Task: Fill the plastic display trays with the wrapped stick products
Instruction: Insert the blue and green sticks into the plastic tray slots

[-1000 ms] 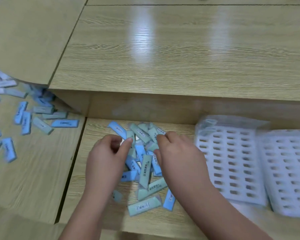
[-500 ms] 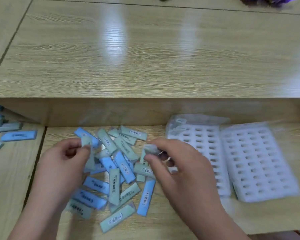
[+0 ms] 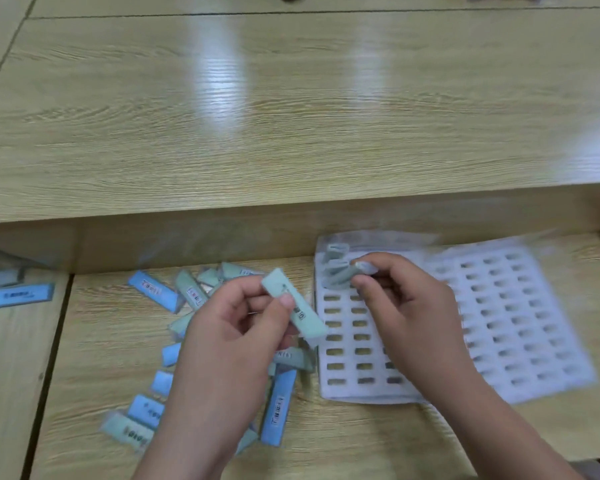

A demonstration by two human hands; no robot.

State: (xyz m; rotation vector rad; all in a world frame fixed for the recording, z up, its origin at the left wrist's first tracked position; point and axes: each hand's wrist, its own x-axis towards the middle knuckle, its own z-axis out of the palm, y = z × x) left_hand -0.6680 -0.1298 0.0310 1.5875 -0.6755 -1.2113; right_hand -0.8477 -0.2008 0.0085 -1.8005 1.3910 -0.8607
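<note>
1. Product. The wrapped sticks are flat, narrow rectangular packets in clear film, in two colours: pale green and light blue. Each carries a small white label with dark barcode-style lines and a red mark. The print is too blurred to read, and no brand can be made out.

2. Left hand [image 3: 236, 327]. My thumb and curled fingers pinch one pale green stick [image 3: 293, 306] near its upper end. It is held tilted above the desk, its lower end pointing toward the left tray [image 3: 347, 393].

3. Right hand [image 3: 406, 306]. My thumb and forefinger pinch the end of a second green stick [image 3: 340, 277] at the far left corner of the left tray. The other fingers are curled under the palm. I cannot tell whether this stick is in a slot.

4. Trays. Two white plastic trays with rows of small oblong slots lie side by side on the lower desk surface [image 3: 101, 341], the right tray [image 3: 520, 323] touching the left one. Two green seated sticks [image 3: 335, 252] stand in the left tray's far left corner. The other visible slots hold nothing.

5. Stock. A loose pile [image 3: 187, 296] of green and blue sticks lies just left of the left tray, partly under my left hand. One blue stick [image 3: 278, 407] lies at its near edge. More sticks [image 3: 18, 294] lie on the adjoining panel at far left. A raised desktop [image 3: 291, 116] runs behind.
</note>
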